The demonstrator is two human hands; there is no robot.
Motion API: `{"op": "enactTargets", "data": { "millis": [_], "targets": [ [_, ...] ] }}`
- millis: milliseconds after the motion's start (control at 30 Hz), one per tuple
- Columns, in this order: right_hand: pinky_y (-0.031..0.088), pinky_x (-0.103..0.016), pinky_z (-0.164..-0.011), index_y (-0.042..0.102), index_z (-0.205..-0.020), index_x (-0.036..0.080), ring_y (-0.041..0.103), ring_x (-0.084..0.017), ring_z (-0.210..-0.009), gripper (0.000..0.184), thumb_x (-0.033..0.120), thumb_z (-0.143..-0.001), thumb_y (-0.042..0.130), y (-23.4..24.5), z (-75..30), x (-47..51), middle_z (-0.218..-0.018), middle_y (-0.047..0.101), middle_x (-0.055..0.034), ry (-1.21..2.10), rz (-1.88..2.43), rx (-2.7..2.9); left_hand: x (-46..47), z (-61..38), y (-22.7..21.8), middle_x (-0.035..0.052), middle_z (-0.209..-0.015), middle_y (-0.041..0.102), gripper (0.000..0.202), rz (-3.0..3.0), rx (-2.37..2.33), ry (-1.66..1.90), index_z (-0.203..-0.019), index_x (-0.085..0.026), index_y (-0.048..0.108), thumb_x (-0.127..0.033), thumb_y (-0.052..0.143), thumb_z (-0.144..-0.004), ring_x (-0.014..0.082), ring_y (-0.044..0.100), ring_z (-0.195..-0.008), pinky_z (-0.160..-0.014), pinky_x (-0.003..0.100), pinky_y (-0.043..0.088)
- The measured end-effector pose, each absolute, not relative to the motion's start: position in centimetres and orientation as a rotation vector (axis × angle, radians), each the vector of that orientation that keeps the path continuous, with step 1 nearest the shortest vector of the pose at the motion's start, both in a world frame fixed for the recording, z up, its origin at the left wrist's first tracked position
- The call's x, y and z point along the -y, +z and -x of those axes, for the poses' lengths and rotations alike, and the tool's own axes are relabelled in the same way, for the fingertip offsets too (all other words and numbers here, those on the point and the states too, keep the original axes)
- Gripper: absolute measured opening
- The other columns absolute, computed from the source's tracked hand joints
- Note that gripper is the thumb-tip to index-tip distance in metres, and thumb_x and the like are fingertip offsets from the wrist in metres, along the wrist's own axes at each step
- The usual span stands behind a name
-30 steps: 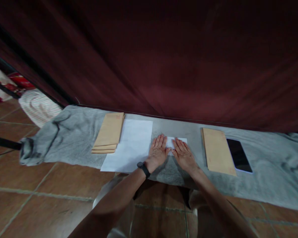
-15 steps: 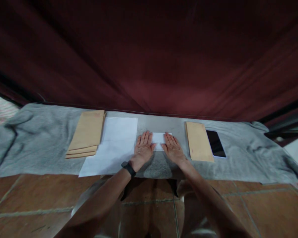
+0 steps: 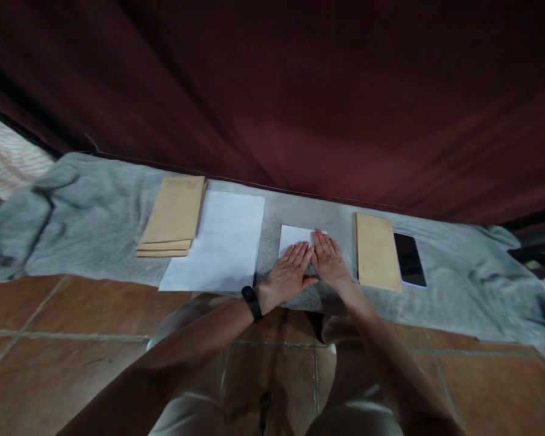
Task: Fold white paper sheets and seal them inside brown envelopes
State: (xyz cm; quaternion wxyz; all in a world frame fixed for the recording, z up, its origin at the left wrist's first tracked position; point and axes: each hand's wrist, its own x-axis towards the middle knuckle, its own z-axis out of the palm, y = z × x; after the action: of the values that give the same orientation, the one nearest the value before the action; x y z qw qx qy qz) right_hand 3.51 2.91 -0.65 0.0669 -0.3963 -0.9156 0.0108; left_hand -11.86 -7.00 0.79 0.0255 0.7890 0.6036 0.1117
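A small folded sheet of white paper (image 3: 293, 235) lies on the grey cloth in front of me. My left hand (image 3: 289, 272) rests flat across its lower middle, fingers stretched out toward the upper right. On the paper's right part lies my right hand (image 3: 330, 259), palm down and fingers extended, its fingertips close to those of the left. Both hands cover much of the paper's lower and right side. Left of them are larger white sheets (image 3: 229, 242), lying flat. Neither hand grips anything.
A stack of brown envelopes (image 3: 172, 212) overlaps the white sheets on the left. To the right lie another brown envelope pile (image 3: 378, 251) and a dark-screened phone (image 3: 409, 259). Grey cloth (image 3: 463, 278) covers the narrow bench; a dark red curtain (image 3: 272, 109) hangs behind.
My left hand has slid right from the paper's left edge to beside my right hand, uncovering the paper's left part. The camera view has tilted and shifted slightly.
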Motion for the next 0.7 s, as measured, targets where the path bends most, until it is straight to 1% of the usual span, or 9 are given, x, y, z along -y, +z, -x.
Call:
{"op": "enactTargets", "data": {
  "millis": [100,300,400,500,700],
  "targets": [
    [0.025,-0.047,-0.124,0.027,-0.159,0.006,0.022,-0.025,-0.155,0.059,0.031,-0.106,0.022,-0.6,-3.6,-3.0,-0.166,0.028,-0.0152,0.045,1.19,2.765,7.4,11.8,0.5,0.0202,-0.166,0.023,0.085,-2.422,-1.879,0.359,-0.157,-0.005,0.026,-0.066,0.035,-0.098,0.0288,0.017,-0.156,-0.127,0.046,0.015],
    [0.025,-0.049,-0.123,0.024,-0.161,0.012,0.024,-0.026,-0.154,0.059,0.035,-0.106,0.024,-0.8,-4.1,-3.4,-0.166,0.027,-0.013,0.063,1.221,2.74,7.4,12.0,0.5,0.0199,-0.166,0.022,0.086,-2.402,-1.875,0.358,-0.157,-0.006,0.027,-0.067,0.035,-0.098,0.0292,0.015,-0.156,-0.127,0.046,0.014],
    [0.025,-0.05,-0.123,0.022,-0.161,0.011,0.024,-0.027,-0.154,0.06,0.037,-0.107,0.025,-0.8,-4.6,-3.8,-0.167,0.026,-0.0132,0.058,1.283,2.719,7.5,12.0,0.6,0.0195,-0.167,0.021,0.085,-2.401,-1.862,0.34,-0.157,-0.006,0.025,-0.067,0.032,-0.098,0.0286,0.014,-0.156,-0.127,0.046,0.014],
    [0.025,-0.049,-0.123,0.025,-0.16,0.011,0.024,-0.027,-0.153,0.059,0.037,-0.107,0.025,-0.7,-5.1,-4.2,-0.167,0.026,-0.013,0.052,1.335,2.703,7.4,12.2,0.7,0.019,-0.167,0.02,0.084,-2.41,-1.85,0.323,-0.158,-0.007,0.024,-0.067,0.031,-0.099,0.0277,0.014,-0.156,-0.127,0.046,0.014],
    [0.025,-0.049,-0.123,0.028,-0.159,0.012,0.026,-0.027,-0.153,0.059,0.038,-0.107,0.024,-0.6,-6.1,-4.6,-0.166,0.029,-0.0126,0.053,1.38,2.658,7.3,12.8,1.1,0.0175,-0.166,0.026,0.076,-2.402,-1.831,0.332,-0.157,-0.009,0.028,-0.061,0.032,-0.101,0.0258,0.019,-0.155,-0.127,0.044,0.017]
  ]
}}
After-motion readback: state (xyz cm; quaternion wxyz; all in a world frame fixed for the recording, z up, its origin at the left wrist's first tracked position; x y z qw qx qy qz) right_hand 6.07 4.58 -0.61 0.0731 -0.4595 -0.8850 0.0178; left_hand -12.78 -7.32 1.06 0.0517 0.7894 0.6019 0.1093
